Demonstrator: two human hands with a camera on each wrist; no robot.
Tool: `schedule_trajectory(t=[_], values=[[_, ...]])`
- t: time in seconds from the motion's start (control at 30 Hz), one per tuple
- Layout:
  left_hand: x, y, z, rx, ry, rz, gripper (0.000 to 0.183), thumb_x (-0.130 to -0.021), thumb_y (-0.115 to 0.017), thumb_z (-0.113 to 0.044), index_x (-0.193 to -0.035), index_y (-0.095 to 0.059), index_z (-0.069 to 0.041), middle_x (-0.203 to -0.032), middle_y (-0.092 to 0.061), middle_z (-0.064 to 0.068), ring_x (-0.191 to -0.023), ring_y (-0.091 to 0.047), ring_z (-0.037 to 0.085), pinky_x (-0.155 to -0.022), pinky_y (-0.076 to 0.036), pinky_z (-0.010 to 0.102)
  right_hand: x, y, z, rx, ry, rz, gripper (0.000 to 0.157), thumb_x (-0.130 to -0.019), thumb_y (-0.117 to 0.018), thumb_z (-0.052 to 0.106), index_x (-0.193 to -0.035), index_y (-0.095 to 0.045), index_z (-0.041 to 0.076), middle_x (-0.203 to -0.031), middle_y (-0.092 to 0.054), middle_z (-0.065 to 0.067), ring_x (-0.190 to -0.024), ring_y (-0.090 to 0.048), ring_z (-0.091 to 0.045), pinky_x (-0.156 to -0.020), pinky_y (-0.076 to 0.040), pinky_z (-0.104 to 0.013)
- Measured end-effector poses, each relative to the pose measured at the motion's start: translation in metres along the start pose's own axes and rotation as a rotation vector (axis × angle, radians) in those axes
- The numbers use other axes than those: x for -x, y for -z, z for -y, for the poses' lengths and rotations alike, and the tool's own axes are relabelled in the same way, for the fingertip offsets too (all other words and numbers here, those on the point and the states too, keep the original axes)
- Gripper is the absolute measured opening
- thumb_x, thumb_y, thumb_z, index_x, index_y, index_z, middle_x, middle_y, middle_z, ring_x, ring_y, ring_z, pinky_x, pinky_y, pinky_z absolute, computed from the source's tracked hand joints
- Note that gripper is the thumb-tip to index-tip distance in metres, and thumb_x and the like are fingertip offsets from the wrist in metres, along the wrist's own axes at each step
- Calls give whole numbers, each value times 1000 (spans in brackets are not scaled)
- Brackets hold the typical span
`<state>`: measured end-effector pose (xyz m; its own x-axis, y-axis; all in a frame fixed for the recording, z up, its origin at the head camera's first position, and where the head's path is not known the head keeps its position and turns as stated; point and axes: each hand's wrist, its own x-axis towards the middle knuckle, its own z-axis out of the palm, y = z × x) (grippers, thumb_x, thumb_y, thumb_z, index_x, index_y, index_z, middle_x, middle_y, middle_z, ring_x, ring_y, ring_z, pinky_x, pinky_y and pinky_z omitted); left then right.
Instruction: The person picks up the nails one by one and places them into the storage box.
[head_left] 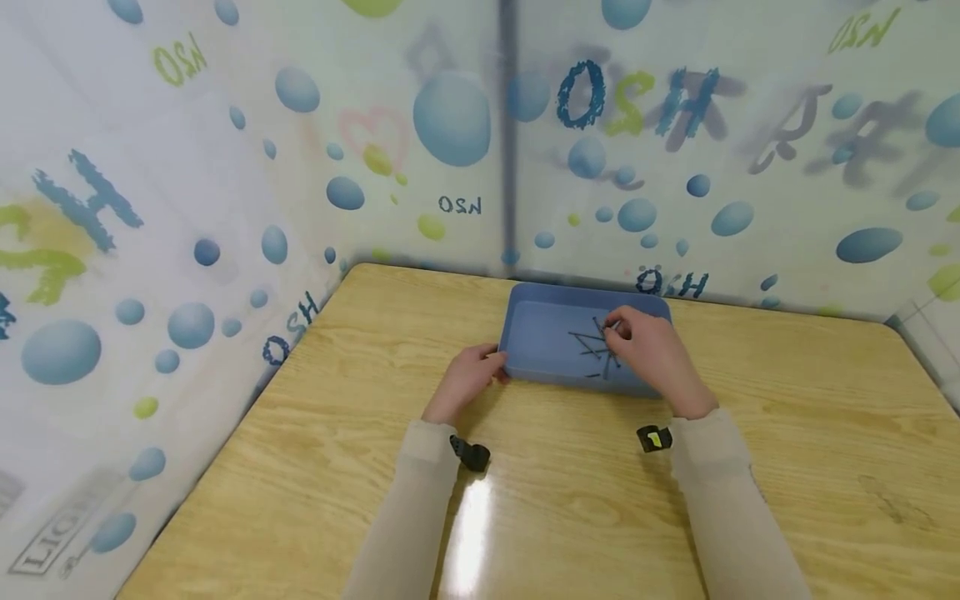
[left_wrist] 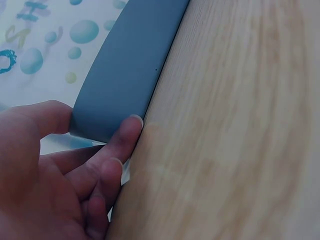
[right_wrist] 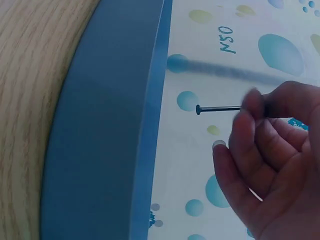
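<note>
A shallow blue tray (head_left: pixel 534 332) sits on the wooden table near the back wall. Several dark nails (head_left: pixel 592 350) lie loosely heaped in its right half. At the tray's near left corner, my left hand (head_left: pixel 467 379) grips the side. The left wrist view has the thumb at the rim of the tray (left_wrist: pixel 125 65) and a fingertip low on its wall. My right hand (head_left: pixel 654 348) is over the tray's right part. Between thumb and forefinger it pinches a nail (right_wrist: pixel 220 109), whose flat head points away from the fingers, above the rim in the right wrist view.
The wooden table (head_left: pixel 360 475) extends around the tray on all sides. Behind and to the left stand walls covered with a white sheet (head_left: pixel 300 167) printed with blue bubbles. Dark straps (head_left: pixel 471 455) circle both wrists over light sleeves.
</note>
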<state>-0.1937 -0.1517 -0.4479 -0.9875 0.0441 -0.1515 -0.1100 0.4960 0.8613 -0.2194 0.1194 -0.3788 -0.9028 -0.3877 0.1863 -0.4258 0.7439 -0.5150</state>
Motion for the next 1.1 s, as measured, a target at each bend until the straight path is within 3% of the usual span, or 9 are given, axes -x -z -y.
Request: schedule_trajectory(t=[0.33, 0.67, 0.93, 1.1], values=[[-4, 2, -2, -29, -16, 4, 37, -92, -46, -34, -119, -57, -11, -75, -66, 2, -78, -57, 14, -70, -45, 30, -4, -6, -8, -64, -33, 79, 20, -91, -48, 18, -103, -62, 10, -89, -66, -2, -77, -60, -17, -67, -46, -38], [-3, 0, -1, -33, -16, 4, 34, -92, -46, -34, -116, -59, -13, -74, -65, 1, -77, -57, 13, -69, -45, 29, -4, -13, -10, 18, 48, 95, 24, -91, -48, 13, -105, -66, 6, -89, -66, -2, -73, -59, -14, -61, -44, -33], [-2, 0, -2, -34, -4, -10, 37, -91, -46, -35, -119, -57, -13, -73, -65, 0, -77, -57, 12, -70, -45, 30, -5, -18, -16, 5, 17, 177, 26, -92, -44, 14, -107, -64, 8, -83, -65, 2, -69, -58, -14, -58, -40, -31], [-2, 1, 0, -54, -7, 0, 35, -92, -45, -34, -118, -57, -14, -73, -65, -1, -76, -57, 12, -70, -45, 29, -5, -22, -14, -22, -3, 204, 25, -92, -44, 15, -105, -65, 10, -91, -64, -1, -64, -53, -13, -55, -38, -31]])
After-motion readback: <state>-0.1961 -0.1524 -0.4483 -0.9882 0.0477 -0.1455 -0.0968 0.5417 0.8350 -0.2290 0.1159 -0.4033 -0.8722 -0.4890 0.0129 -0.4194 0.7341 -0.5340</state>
